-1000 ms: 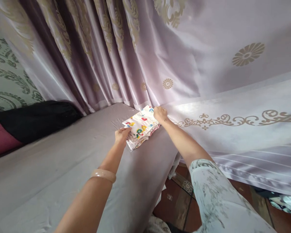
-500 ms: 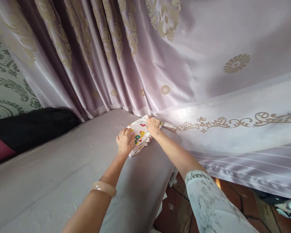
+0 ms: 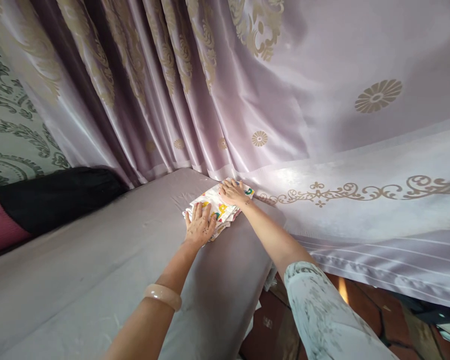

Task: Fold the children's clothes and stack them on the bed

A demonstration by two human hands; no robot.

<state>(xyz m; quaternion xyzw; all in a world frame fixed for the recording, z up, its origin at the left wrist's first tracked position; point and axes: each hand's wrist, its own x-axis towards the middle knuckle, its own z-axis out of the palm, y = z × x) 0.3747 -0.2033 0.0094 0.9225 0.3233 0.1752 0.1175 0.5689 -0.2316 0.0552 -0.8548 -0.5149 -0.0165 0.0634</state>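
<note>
Nearest, short of the cloth stack, are the left forearm with a pale bangle [image 3: 163, 296] at the wrist end and, to the stack's near right, a light patterned sleeve [image 3: 322, 305] over the right arm. Lower than the stack on that side lies the reddish-brown tiled floor [image 3: 264, 325]. The grey-covered bed [image 3: 97, 260] carries the stack, which sits close to the bed's far right edge. The left hand [image 3: 201, 225] is palm down on the stack's near left part, fingers spread. The cloth stack [image 3: 214, 198] is white with coloured prints; its layers show uneven edges at the near side. The right hand [image 3: 234, 192] rests on the stack's far right part, fingers extended and only slightly parted. Well left of the stack is a black and maroon bundle [image 3: 56, 197]; whether it is a bag holding anything, I cannot tell. Beyond the stack hangs a mauve curtain [image 3: 270, 100] with gold motifs; far left of it, a patterned wall [image 3: 15, 120].
</note>
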